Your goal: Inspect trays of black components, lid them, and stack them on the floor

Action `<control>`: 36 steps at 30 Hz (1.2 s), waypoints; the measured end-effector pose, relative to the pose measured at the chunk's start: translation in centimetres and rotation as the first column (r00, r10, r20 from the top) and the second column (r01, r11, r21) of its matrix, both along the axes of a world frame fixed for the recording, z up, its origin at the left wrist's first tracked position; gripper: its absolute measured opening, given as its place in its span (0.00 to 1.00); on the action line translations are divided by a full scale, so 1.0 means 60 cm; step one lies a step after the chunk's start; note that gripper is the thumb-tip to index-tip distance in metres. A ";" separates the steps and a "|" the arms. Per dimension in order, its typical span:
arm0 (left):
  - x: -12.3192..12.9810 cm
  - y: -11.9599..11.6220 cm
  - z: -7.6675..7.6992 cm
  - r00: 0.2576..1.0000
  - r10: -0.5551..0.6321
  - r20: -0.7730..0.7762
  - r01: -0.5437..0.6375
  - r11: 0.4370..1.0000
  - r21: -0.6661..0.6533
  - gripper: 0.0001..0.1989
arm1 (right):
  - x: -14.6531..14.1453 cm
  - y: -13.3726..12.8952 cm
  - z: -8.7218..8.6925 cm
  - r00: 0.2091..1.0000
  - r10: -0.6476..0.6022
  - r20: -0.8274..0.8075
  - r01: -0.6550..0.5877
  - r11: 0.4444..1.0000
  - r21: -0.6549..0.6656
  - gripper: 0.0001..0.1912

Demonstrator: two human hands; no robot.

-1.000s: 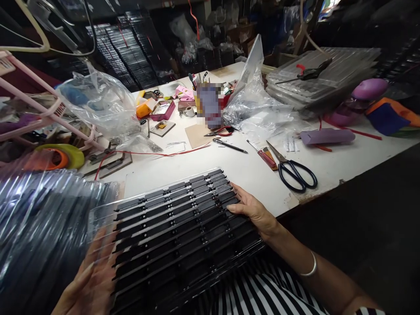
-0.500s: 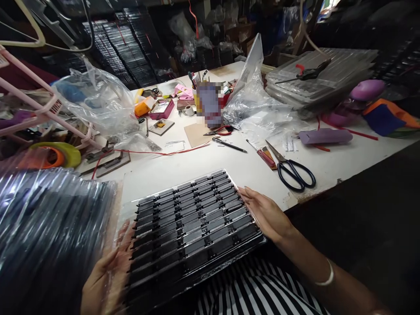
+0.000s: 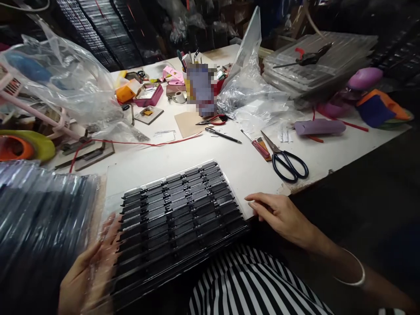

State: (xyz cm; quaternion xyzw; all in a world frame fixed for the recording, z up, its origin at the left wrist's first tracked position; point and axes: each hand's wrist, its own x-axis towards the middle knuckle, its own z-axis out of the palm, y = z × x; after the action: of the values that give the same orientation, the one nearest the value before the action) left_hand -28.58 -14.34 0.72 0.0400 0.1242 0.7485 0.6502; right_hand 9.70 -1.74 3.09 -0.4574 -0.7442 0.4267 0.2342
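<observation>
A black tray [image 3: 177, 218] with rows of dark comb-edged pieces lies tilted at the table's front edge, its near side over my lap. My left hand [image 3: 85, 262] is closed on the tray's left edge, with its fingers seen through clear plastic. My right hand [image 3: 282, 216] is off the tray, a short way from its right edge. Its fingers are loosely stretched out and hold nothing. Left of the tray stands a stack of dark trays in clear plastic [image 3: 42, 218]. Dark-handled scissors [image 3: 288, 164] lie on the table beyond my right hand.
On the white table [image 3: 147, 157] lie a pen [image 3: 225, 135], a red-handled screwdriver [image 3: 257, 144], red-handled pliers [image 3: 215, 120] and a purple case [image 3: 320, 127]. Clear plastic bags [image 3: 259, 98] and stacked clear trays [image 3: 321, 65] stand farther back. A red cord [image 3: 154, 144] crosses the left side.
My right hand has let go of the tray's right edge and moved right, away from it. My left hand still holds the tray. The view has shifted slightly.
</observation>
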 end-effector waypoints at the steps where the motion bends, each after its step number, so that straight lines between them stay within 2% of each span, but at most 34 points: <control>1: 0.001 0.001 0.001 1.000 0.002 -0.004 -0.002 1.000 0.001 0.26 | -0.006 0.008 -0.002 1.000 0.026 -0.010 -0.025 0.995 0.101 0.11; 3: 0.004 0.003 0.004 1.000 0.003 -0.016 -0.003 1.000 -0.004 0.26 | -0.019 0.023 -0.010 0.995 0.095 -0.028 -0.086 0.969 0.230 0.08; 5: 0.008 0.006 0.009 0.999 0.010 -0.035 -0.010 1.000 -0.011 0.26 | -0.032 0.034 -0.019 0.988 0.150 -0.020 -0.139 0.952 0.274 0.07; 8: 0.014 0.009 0.014 0.998 0.007 -0.058 -0.009 0.999 -0.037 0.26 | -0.045 0.044 -0.027 0.980 0.199 -0.023 -0.185 0.941 0.282 0.07; 14: 0.010 0.007 0.010 0.999 -0.003 -0.038 0.003 1.000 -0.003 0.26 | -0.037 0.058 -0.019 0.942 0.284 -0.182 -0.215 0.921 0.323 0.07; 23: 0.010 0.007 0.008 0.999 -0.008 -0.042 0.009 1.000 0.016 0.26 | -0.031 0.068 -0.015 0.931 0.347 -0.118 -0.281 0.882 0.378 0.09; 27: 0.009 0.007 0.007 0.998 0.003 -0.059 -0.003 1.000 0.007 0.26 | -0.042 0.062 -0.021 0.934 0.350 -0.076 -0.301 0.883 0.361 0.10; 31: 0.010 0.008 0.008 0.998 0.020 -0.052 -0.020 1.000 0.002 0.26 | -0.042 0.059 -0.024 0.945 0.319 -0.068 -0.283 0.907 0.312 0.10; 33: 0.009 0.007 0.007 0.999 0.024 -0.036 -0.024 1.000 -0.003 0.26 | -0.039 0.060 -0.023 0.962 0.259 -0.089 -0.224 0.930 0.291 0.10; 36: 0.009 0.003 0.003 0.999 0.013 -0.034 -0.014 1.000 -0.006 0.26 | -0.039 0.058 -0.025 0.989 0.102 -0.112 -0.069 0.961 0.266 0.10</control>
State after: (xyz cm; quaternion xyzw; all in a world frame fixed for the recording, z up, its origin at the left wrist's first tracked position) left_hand -28.03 -14.14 0.90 0.0497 0.1376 0.7517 0.6431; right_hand 7.39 1.72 1.59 -0.3624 -0.7971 0.3620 0.3198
